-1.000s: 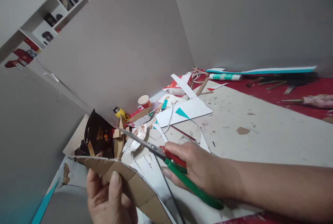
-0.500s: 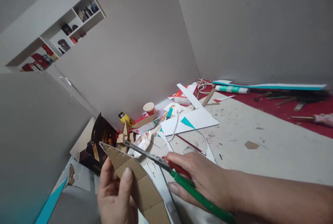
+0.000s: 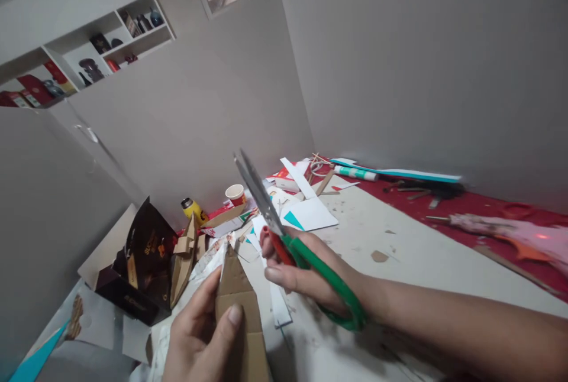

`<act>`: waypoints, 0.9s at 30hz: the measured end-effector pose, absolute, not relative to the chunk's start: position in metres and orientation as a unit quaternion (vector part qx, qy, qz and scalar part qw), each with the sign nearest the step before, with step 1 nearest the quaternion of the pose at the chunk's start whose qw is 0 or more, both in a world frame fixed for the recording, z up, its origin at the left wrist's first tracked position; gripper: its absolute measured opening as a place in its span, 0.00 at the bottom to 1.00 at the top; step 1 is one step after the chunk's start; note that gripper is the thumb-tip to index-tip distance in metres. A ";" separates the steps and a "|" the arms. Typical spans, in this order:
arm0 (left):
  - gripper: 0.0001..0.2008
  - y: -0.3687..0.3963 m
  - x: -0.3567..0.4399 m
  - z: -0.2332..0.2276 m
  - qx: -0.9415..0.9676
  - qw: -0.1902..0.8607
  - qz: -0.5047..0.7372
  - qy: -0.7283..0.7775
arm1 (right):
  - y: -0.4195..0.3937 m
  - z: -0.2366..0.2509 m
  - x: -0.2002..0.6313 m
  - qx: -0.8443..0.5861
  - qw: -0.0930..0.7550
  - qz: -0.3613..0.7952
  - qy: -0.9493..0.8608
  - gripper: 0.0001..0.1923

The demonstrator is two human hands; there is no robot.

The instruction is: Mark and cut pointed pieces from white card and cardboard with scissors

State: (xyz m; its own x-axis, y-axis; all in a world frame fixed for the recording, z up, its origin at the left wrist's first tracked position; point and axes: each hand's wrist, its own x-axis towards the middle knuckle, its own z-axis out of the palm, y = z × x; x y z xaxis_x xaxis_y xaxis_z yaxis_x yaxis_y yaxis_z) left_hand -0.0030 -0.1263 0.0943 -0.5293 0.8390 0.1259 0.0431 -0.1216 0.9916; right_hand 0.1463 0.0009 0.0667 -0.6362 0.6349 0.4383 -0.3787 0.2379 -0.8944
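In my left hand [image 3: 206, 329], thumb on top, is a pointed piece of brown cardboard [image 3: 242, 305] with creases across it. Its lower end runs out of the picture. My right hand [image 3: 310, 269] grips a pair of scissors [image 3: 261, 196] with green and red handles. The blades point up and away, slightly parted at the tips, and are apart from the cardboard. White strips [image 3: 279, 305] lie on the table beneath, between the two hands.
A dark open box [image 3: 137, 264] stands at left beside folded cardboard [image 3: 185, 258]. Behind are a yellow bottle [image 3: 194, 209], a paper cup [image 3: 235, 194] and white board scraps [image 3: 310, 213]. A pink glue gun [image 3: 497, 228] lies at right on red cloth [image 3: 399, 193].
The scissors have moved off the cardboard's edge and swung upward. The cardboard has turned more upright, with its tip pointing away. My view has shifted to the right.
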 end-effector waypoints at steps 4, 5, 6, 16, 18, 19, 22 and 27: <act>0.22 -0.124 0.002 0.094 0.411 0.327 0.604 0.599 | 0.001 0.082 0.150 -0.102 0.413 0.666 -0.613 0.19; 0.21 -0.124 0.002 0.094 0.423 0.331 0.592 0.601 | 0.001 0.084 0.151 -0.108 0.412 0.674 -0.604 0.19; 0.21 -0.124 0.003 0.093 0.434 0.335 0.580 0.602 | 0.001 0.086 0.151 -0.113 0.410 0.680 -0.597 0.20; 0.21 -0.128 -0.008 0.091 0.500 0.405 0.450 0.619 | 0.002 0.082 0.149 -0.100 0.379 0.684 -0.615 0.17; 0.20 -0.127 -0.012 0.090 0.527 0.386 0.439 0.617 | 0.002 0.083 0.150 -0.104 0.375 0.680 -0.621 0.17; 0.19 -0.127 -0.014 0.089 0.543 0.378 0.429 0.615 | 0.003 0.083 0.150 -0.106 0.372 0.678 -0.625 0.17; 0.18 -0.125 -0.021 0.087 0.576 0.366 0.401 0.611 | 0.004 0.086 0.152 -0.114 0.366 0.665 -0.641 0.16; 0.20 -0.124 -0.025 0.084 0.579 0.359 0.387 0.621 | 0.007 0.086 0.154 -0.119 0.353 0.656 -0.656 0.15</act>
